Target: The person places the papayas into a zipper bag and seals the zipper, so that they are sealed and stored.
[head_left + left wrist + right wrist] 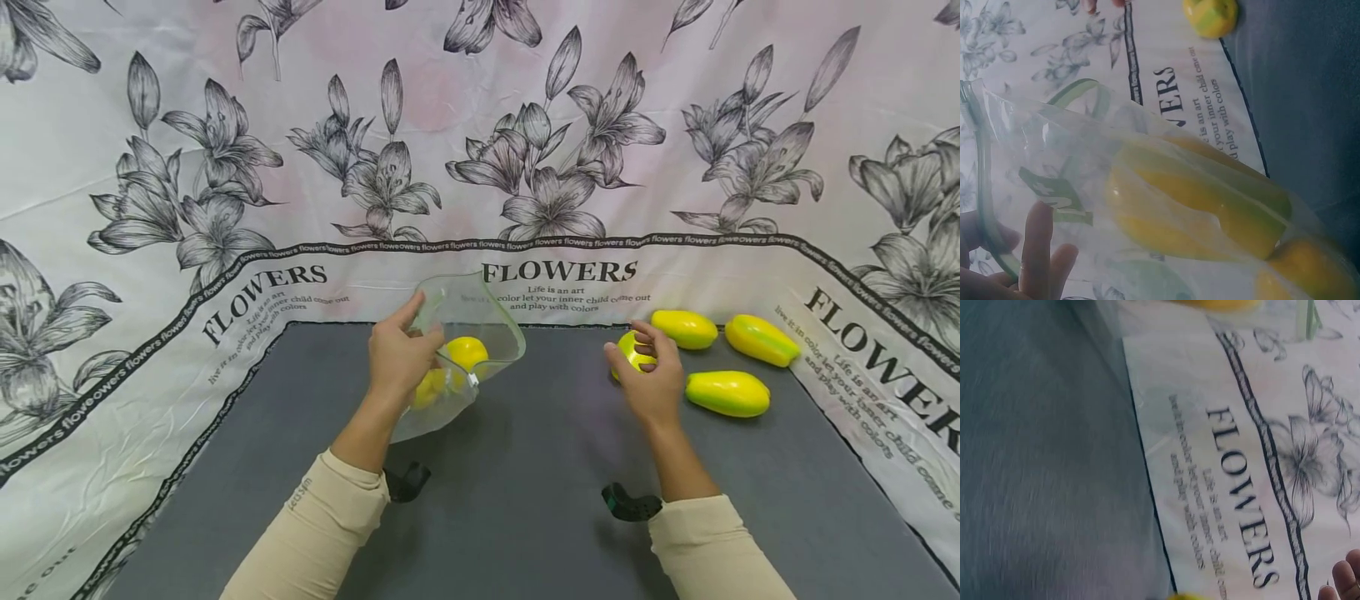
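Cloth [517, 192]: white, printed with grey lilies and "FLOWERS" lettering; hangs behind the table and along its left and right sides; lightly creased.

Table [555, 467]: dark grey, flat, matt; probably gives rounded goods some grip.

Bag [483, 321]: clear, green-rimmed, left of centre, mouth gaping toward the right. Bagged fruit [467, 353], yellow, more than one, exact count obscured by film. Bag likely light and limp, slick, weighted low by its contents; best held at the rim, which looks stiffer. Contact between its base and the table cannot be told.

Left hand [402, 350]: gripping the bag's rim on its left side.

Right hand [651, 367]: holding nothing, fingers loosely bent, right of centre.

Loose fruit, four, glossy yellow, all far right: far fruit [684, 329], right fruit [762, 340], near fruit [727, 393], left fruit [628, 343], the last partly hidden by the right hand. Likely firm, smooth, slightly slippery, not fragile; best taken round the middle.

Slider [472, 380]: white, on the bag's rim, near side.
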The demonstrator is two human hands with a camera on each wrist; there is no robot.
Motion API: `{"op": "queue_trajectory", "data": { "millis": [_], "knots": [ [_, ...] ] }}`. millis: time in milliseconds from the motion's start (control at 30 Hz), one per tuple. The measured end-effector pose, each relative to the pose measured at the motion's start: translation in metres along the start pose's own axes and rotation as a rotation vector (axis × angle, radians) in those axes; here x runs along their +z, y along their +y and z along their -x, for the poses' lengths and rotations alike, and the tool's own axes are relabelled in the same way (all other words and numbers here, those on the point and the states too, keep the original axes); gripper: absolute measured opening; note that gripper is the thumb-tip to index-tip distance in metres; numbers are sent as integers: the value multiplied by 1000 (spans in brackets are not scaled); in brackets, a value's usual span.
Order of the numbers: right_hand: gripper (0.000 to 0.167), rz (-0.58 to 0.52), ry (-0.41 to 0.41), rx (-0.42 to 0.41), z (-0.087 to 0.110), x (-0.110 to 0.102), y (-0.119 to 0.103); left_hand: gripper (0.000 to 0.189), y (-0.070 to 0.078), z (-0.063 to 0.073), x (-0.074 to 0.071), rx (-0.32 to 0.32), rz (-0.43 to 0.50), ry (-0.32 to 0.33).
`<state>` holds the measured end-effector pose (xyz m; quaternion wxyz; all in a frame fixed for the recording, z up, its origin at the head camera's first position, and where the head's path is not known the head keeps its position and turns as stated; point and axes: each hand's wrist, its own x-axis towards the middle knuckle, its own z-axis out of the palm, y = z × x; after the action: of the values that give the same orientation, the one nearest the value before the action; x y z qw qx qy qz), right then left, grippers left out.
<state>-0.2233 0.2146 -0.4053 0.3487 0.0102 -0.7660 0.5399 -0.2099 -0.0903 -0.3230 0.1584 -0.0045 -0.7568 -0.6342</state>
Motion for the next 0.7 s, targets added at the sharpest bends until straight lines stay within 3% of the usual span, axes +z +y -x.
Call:
{"op": "queue_trajectory", "data": {
  "millis": [267, 567, 700],
  "knots": [
    [53, 128, 20, 83, -6, -42, 16, 62, -1, 1, -2, 10, -8, 4],
    [56, 274, 138, 182, -17, -102, 47, 62, -1, 2, -4, 15, -23, 8],
    [63, 319, 85, 297, -21, -126, 63, 63, 0, 1, -6, 18, -14, 11]
  ]
}}
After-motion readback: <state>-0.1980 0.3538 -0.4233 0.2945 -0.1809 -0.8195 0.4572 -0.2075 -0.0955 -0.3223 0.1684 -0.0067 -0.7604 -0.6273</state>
